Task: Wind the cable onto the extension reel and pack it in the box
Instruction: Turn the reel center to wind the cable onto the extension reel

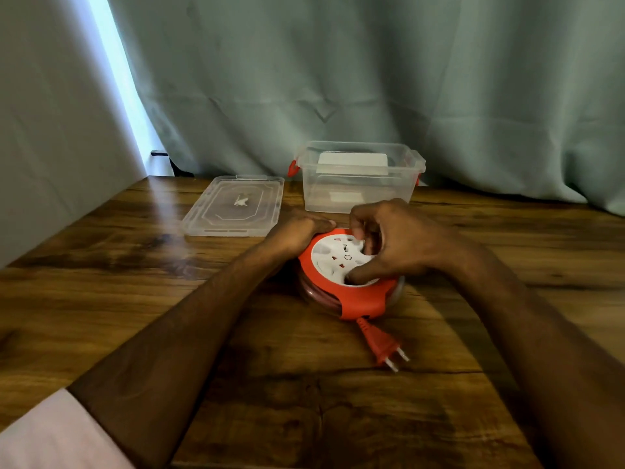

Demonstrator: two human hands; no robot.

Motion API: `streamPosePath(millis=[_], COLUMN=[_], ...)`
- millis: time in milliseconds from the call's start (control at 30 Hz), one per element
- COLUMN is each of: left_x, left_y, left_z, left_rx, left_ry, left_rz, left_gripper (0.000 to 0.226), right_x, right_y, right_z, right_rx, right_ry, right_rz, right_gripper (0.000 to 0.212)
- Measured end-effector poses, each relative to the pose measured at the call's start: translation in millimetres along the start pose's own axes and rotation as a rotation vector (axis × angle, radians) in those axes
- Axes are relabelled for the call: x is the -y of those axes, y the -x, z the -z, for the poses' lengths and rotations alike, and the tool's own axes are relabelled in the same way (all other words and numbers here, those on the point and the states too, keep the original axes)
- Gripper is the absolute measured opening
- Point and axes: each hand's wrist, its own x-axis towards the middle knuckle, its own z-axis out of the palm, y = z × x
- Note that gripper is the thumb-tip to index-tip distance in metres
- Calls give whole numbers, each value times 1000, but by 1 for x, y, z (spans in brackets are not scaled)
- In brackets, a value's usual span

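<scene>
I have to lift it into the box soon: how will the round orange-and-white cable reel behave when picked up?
The round orange-and-white cable reel looks like rigid plastic, so it should lift stiffly. Lying flat on the wooden table, it seems unlikely to roll or tip. The short orange plug lead sticks out loose and will probably dangle. The wound cable inside probably makes it fairly heavy for its size.

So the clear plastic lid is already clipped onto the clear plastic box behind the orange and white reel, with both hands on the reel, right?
Not quite. The head view shows the clear plastic lid lying flat on the wooden table, left of the open clear plastic box. The left hand and right hand are on the orange and white reel.
</scene>
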Motion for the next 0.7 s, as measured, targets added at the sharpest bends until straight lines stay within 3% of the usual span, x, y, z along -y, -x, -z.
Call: streamPosePath(millis=[500,633,700], left_x=[-4,-3,-5], left_y=[6,10,13], left_z=[5,5,4], left_rx=[50,58,67], left_ry=[-28,-100,-96], left_rz=[-54,-85,-103], left_gripper=[21,23,21], right_x=[11,-8,-14], right_y=[-5,-5,-5], right_z=[-5,-2,-2], right_rx=[8,-279,-253], right_ry=[15,-131,-64], right_rz=[-56,-105,-190], right_gripper=[43,37,37])
